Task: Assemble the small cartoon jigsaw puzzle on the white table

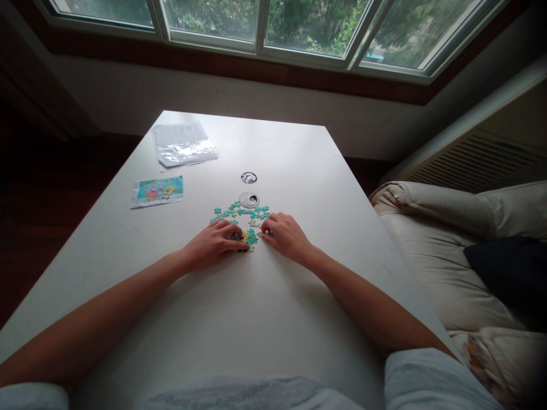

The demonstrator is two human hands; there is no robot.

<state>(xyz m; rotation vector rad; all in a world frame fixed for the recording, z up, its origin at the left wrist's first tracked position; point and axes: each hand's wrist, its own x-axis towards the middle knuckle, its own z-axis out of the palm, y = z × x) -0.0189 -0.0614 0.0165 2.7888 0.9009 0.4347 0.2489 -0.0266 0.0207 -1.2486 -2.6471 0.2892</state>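
A small cluster of joined jigsaw puzzle pieces (250, 236), yellow and teal, lies on the white table. My left hand (213, 245) is bent around its left side, thumb on the near edge and fingers on the far edge, covering part of it. Close to the cluster's right side, my right hand (284, 236) has its thumb and fingers pinched on a teal jigsaw piece, mostly hidden beneath the fingertips. Several loose teal pieces (225, 213) form a rough arc beyond both hands.
Behind the pieces, two round inserts, a grey one (249, 199) and a shiny one (248, 177), are set in the table (299, 165). A cartoon picture sheet (158, 191) and a clear plastic packet (184, 145) lie left. A beige sofa (419, 250) stands right.
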